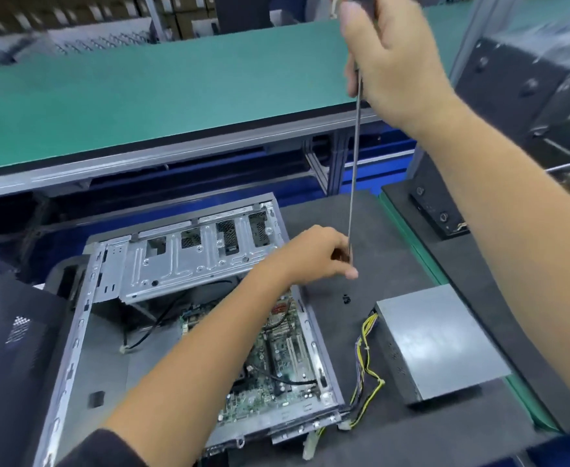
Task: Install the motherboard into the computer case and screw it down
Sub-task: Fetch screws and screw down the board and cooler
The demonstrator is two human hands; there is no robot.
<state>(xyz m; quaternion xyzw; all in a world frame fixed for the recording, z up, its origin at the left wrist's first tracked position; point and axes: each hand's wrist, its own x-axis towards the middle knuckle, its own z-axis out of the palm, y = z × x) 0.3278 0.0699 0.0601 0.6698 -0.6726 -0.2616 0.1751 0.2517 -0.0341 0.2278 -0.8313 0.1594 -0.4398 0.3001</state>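
Right now both hands are on one long screwdriver (353,170). The right hand (394,62) grips its handle high up, over the far side of the tabletop (394,230), fingers wrapped round it. The left hand (317,254) pinches the lower end of the shaft between curled fingers, just beyond the case's far right corner; whether a screw sits at the tip I cannot tell, since the fingers hide it.

The shaft runs almost straight up and down, leaning slightly. The case (84,332) lies open on its side toward the near left of the tabletop, with the motherboard (276,358) already lying inside along its right wall, partly hidden under the left forearm. So the board lies below and nearer than the tip, and the left hand is the closer one. Two small dark screws (345,299) rest on the mat just right of the case. A power supply (438,342) sits near the right edge.
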